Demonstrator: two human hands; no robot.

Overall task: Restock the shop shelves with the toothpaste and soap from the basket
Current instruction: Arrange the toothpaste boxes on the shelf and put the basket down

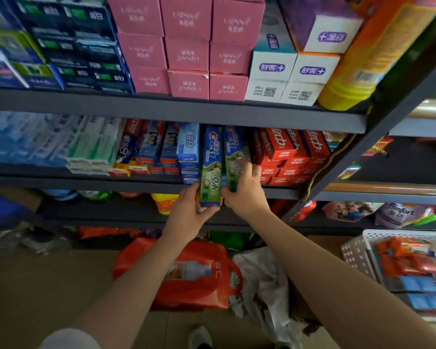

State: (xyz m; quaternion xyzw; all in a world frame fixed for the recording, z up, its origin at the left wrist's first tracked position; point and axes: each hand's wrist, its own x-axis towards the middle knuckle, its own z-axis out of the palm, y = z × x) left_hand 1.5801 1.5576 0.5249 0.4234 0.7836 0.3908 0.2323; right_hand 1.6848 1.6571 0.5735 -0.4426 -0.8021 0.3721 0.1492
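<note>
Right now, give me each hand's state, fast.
Left hand: holds the near end of the green toothpaste box.
Right hand: grips the neighbouring green toothpaste box.

The shelf [176, 114] looks like dark grey painted metal with a matt finish. The toothpaste box [210, 172] on the middle shelf is printed card with a glossy sheen, as are the red boxes [287, 157] to its right. The pink boxes [186, 46] on the far upper shelf are duller, matt card. The yellow bottle [345, 94] at the right is smooth, shiny plastic. Near the floor, the red bag [199, 278] is glossy, crinkled plastic film, and the white basket [358, 253] at the right is perforated hard plastic. The floor [48, 285] is smooth, matt beige.
</note>
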